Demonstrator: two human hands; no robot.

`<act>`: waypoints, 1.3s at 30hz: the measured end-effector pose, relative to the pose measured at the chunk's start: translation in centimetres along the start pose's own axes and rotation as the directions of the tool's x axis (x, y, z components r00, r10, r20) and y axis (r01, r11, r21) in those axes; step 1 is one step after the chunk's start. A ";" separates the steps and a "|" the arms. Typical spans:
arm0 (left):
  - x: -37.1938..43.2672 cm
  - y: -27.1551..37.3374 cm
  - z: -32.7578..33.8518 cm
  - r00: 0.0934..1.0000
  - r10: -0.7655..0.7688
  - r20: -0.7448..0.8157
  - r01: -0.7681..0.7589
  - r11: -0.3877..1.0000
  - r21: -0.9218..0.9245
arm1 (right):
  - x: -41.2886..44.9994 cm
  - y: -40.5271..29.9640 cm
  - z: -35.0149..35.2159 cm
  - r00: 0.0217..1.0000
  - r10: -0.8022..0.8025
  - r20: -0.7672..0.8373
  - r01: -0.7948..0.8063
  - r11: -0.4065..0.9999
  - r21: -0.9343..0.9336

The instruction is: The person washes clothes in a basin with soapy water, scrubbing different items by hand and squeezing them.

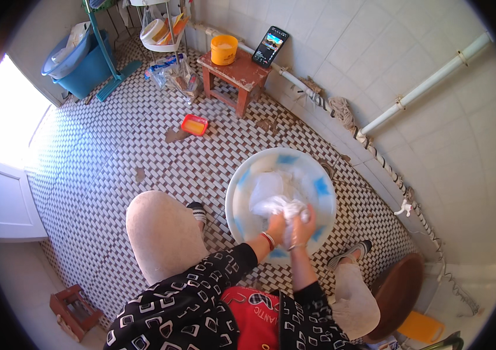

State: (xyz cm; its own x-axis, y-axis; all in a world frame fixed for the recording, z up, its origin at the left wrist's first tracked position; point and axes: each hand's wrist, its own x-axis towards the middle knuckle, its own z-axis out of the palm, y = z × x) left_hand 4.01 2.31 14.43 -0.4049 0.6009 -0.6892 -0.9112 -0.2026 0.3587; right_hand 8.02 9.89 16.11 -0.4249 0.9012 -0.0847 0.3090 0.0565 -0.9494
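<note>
A wide white basin (235, 218) with blue patches stands on the tiled floor between my legs. In it lies a wet white cloth (269, 192), partly spread over the basin's bottom. My left hand (276, 228) grips a bunched part of this cloth near the basin's middle. Close beside it, my right hand (304, 225) is closed around another gathered part. Both hands are low in the basin, and the fingers are partly hidden by cloth. Whether there is water beneath the cloth is hard to tell.
A red soap dish (194, 125) sits on the floor ahead. Beyond it, a wooden stool (230, 72) bears a yellow tub (224, 50) and a phone (270, 46). Blue tubs (81, 70) and a broom (116, 85) stand back left. A brown basin (398, 297) leans at right.
</note>
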 end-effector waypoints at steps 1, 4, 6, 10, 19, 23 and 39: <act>0.3 0.1 -0.9 0.988 -0.067 0.138 0.084 0.989 -0.119 | -1.6 0.7 0.5 0.999 -0.043 0.005 0.042 0.996 0.082; 1.5 -2.7 -3.2 0.938 0.029 0.347 0.142 0.877 -0.460 | -2.2 0.4 1.9 0.988 -0.011 0.155 0.069 0.924 -0.375; 2.3 -3.2 -2.5 0.982 0.137 0.131 -0.158 0.975 0.159 | 3.7 2.3 -0.5 0.997 -0.047 0.064 0.075 0.836 -0.544; 3.1 -1.6 0.5 0.899 0.219 -0.379 -0.111 0.951 0.287 | 5.8 2.8 -4.1 0.992 0.018 0.124 0.048 0.861 -0.506; 5.9 -3.2 -8.5 0.961 0.275 -0.023 0.140 -0.414 0.900 | 0.8 12.5 0.6 0.937 0.102 0.334 0.259 0.437 -0.861; 5.6 -2.9 -7.5 0.989 0.148 0.006 0.055 -0.407 0.912 | 3.3 14.7 1.2 0.871 0.214 0.442 0.381 0.272 -0.884; 4.0 -1.3 -2.2 0.934 -0.045 0.355 0.184 0.911 -0.370 | -4.1 -5.2 -2.1 0.877 -0.415 0.241 0.468 0.852 -0.235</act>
State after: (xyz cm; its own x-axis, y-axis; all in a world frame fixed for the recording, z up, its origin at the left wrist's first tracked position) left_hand 3.37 3.29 9.78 -0.3103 0.8448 -0.4360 -0.9325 -0.3597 -0.0334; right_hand 9.93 6.81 22.02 -0.7060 0.6637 0.2473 0.2644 0.5708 -0.7773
